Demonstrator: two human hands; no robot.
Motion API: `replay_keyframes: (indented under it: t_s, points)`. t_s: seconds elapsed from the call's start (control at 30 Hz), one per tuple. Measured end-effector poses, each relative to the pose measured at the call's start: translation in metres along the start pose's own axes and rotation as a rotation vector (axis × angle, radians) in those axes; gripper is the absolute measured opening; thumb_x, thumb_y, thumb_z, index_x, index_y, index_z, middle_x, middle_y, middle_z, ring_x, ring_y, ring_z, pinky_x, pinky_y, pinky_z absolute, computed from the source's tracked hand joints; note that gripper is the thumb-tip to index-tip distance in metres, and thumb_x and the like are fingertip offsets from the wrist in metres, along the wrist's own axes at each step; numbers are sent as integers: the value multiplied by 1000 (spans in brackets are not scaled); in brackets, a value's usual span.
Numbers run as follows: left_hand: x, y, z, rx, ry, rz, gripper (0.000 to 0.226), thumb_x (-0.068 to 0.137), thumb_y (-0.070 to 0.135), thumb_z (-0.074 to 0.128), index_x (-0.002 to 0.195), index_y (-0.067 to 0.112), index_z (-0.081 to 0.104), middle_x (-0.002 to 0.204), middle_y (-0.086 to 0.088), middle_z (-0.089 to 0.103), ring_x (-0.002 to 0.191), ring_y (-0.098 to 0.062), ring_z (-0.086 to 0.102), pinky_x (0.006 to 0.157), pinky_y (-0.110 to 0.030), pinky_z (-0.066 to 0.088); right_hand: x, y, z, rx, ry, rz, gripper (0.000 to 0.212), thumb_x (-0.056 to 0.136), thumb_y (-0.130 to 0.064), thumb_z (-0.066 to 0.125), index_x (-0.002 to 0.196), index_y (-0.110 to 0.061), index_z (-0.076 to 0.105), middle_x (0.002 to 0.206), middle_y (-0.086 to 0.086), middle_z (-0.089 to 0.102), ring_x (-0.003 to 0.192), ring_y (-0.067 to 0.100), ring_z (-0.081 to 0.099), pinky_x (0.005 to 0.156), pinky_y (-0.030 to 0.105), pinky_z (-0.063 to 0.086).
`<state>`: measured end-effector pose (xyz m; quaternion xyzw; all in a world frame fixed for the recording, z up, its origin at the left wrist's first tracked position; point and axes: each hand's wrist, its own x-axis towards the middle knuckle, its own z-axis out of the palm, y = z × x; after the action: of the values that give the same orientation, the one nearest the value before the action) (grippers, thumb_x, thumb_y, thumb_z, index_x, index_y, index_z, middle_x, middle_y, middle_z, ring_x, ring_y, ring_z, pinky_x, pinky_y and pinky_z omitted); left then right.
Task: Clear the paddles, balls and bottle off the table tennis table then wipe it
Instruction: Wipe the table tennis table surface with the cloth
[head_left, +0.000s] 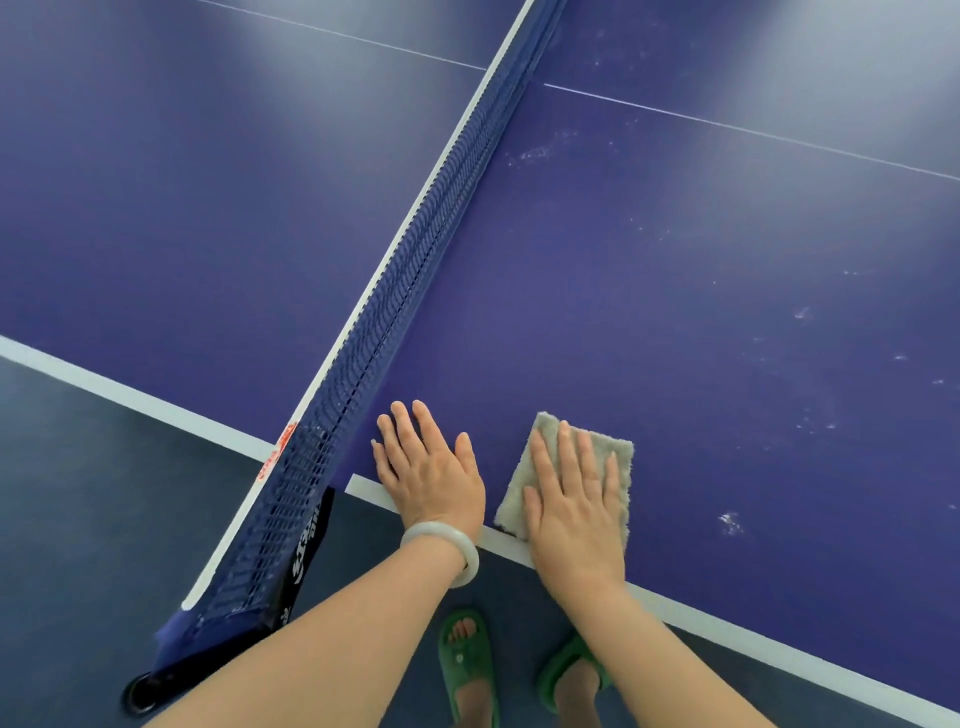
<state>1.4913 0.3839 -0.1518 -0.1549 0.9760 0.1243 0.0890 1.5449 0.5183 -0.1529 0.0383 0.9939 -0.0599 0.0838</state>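
Observation:
The blue table tennis table (649, 291) fills the view, with whitish dusty smudges on its right half. A folded beige cloth (610, 460) lies flat on the table near the white side line. My right hand (571, 514) presses on the cloth with straight, spread fingers. Beside it, my left hand (428, 473) rests flat on the bare table surface, fingers straight, a pale bangle on the wrist. No paddles, balls or bottle are in view.
The blue net (415, 260) with a white top band runs diagonally from the near left to the far middle, just left of my left hand. Its clamp post (218, 654) juts over the table's side edge. Dark floor and my green sandals (465, 660) lie below.

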Motion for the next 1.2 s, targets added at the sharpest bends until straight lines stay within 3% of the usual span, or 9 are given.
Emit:
replay_keyframes:
  t_s: [0.17,0.43,0.6,0.67,0.8,0.93,1.0,1.13,1.2]
  points:
    - [25,-32,-22,23,27,285,60,102,41,31,153,11,22,160,-9,18,149,-26,13,121,-40,17,-10,0,2,-28,-1,-122,59,100,-38,16,157,-22,14,164,5,10,152,25,5,119,51,11]
    - [38,-52,-19,115,54,391,61,102,40,20,156,13,10,163,-6,8,151,-21,1,121,-32,-6,82,-17,-7,-42,-42,-363,61,100,-50,9,157,-31,1,165,-2,-4,152,20,-9,122,47,-7]
    - [40,-56,-12,98,51,385,57,103,35,17,156,15,6,164,-2,6,151,-19,-1,122,-34,-2,140,22,-23,48,-83,156,59,102,-45,14,156,-32,-6,165,-1,-10,151,19,-12,121,47,-8]
    - [40,-57,-11,87,51,386,57,103,33,20,156,15,8,164,-2,8,151,-18,1,122,-33,-2,128,-1,-21,46,-57,237,60,103,-44,16,156,-29,-8,165,3,-10,151,22,-11,121,49,-6]
    - [41,-56,-12,86,44,389,57,103,33,17,156,14,8,164,-3,7,151,-19,0,121,-33,-4,52,-48,0,16,-9,-78,61,103,-41,21,158,-24,0,165,6,-4,152,24,-6,122,50,-1]
    - [41,-56,-13,94,35,390,60,100,36,8,156,15,6,164,-3,5,151,-18,-1,121,-33,-5,13,-2,2,-87,13,-362,60,100,-41,25,157,-24,17,164,4,14,152,24,8,119,51,13]
    - [41,-56,-13,109,37,387,60,100,37,7,156,15,8,164,-3,8,151,-20,2,121,-33,-3,18,35,-6,-114,20,-220,60,99,-42,21,157,-25,18,163,5,17,151,23,12,120,50,12]
    - [41,-55,-15,131,26,384,64,97,39,0,156,15,10,163,-4,12,151,-22,6,122,-36,6,42,34,-10,26,-18,367,59,102,-43,11,157,-28,-6,165,2,-9,151,20,-10,121,48,-4]
    - [40,-55,-16,153,23,389,65,96,40,-1,156,14,10,163,-5,12,151,-22,6,123,-38,8,39,5,-8,21,-26,333,61,103,-43,13,156,-27,-11,164,4,-12,151,22,-12,121,49,-4]
